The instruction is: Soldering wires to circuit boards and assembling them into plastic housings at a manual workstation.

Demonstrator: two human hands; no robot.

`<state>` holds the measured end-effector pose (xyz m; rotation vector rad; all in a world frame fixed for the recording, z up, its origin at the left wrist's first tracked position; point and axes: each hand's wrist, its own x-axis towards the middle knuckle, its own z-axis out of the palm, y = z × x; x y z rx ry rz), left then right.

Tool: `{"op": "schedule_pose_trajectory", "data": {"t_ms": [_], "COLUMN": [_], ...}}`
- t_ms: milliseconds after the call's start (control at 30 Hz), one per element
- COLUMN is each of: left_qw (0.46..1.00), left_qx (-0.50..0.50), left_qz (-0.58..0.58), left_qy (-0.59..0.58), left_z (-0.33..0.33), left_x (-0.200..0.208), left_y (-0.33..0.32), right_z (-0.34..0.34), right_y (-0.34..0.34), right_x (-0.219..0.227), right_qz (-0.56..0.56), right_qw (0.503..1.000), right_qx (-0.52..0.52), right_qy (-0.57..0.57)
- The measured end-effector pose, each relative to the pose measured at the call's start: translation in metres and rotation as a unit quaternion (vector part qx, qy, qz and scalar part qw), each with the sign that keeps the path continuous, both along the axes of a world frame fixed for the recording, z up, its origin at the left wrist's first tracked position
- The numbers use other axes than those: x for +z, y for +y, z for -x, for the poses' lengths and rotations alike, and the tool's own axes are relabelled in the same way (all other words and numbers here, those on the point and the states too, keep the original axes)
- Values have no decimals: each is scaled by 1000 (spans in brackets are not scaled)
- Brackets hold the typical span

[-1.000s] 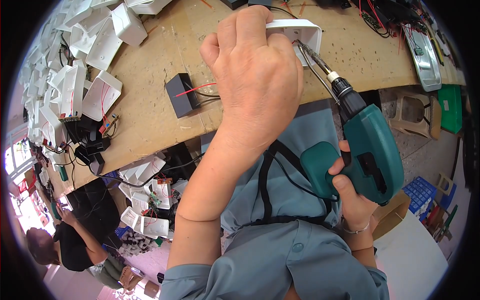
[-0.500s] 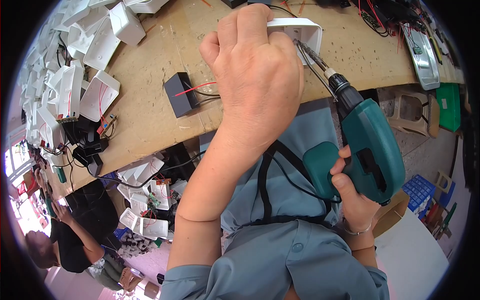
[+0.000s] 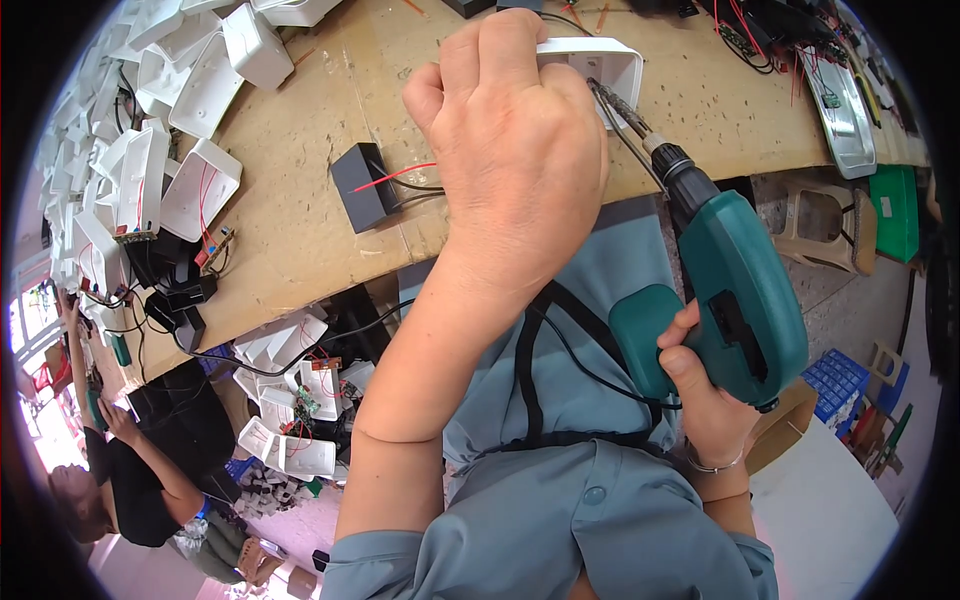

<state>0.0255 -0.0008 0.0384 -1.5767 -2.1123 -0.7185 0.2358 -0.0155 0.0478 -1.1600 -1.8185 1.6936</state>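
Note:
My left hand [image 3: 522, 150] is closed over the left wall of a white plastic case [image 3: 625, 66] at the table's front edge. Its fingertips are hidden behind the knuckles. My right hand [image 3: 708, 395] grips the handle of a green pistol-shaped power tool [image 3: 752, 285] with a black collar. The tool's slim, dark shaft [image 3: 628, 115] points up and left, its tip inside the case. Left of my left wrist lies a black box [image 3: 362, 190] on the table. A red wire [image 3: 400, 177] and black wires run from it under my left hand.
White cases [image 3: 205, 85] pile up along the left of the cardboard-covered table [image 3: 290, 200], several with wires and circuit boards. A metal tray [image 3: 850, 140] lies at the right edge. Below stand a beige stool [image 3: 825, 225] and a green bin [image 3: 893, 212]. Another person [image 3: 140, 480] works at lower left.
The green tool's body has shifted very slightly, its tip still in the case. My left hand has barely moved. The other person's arm at the lower left has reached upward.

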Motion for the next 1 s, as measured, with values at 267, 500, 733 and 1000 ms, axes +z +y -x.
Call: {"op": "schedule_pose_trajectory", "data": {"t_ms": [267,500,733,1000], "left_qw": [1000,895,901,976], "left_qx": [0,-142,-136,-75], "left_qz": [4,-411,-402,-204], "left_qy": [-5,96,91,7], "left_z": [0,29,28,22], "left_x": [2,-60,-58,-43], "left_y": [1,41,38,27], "right_z": [10,11,12,14], "right_y": [0,-2,-2,-3], "right_x": [2,6,4,7], "right_qz": [-62,-38,-66,-59], "right_qw": [996,996,995,995], "right_qx": [-62,-82,-74,-81], "right_qy": [12,13,24,13]}}
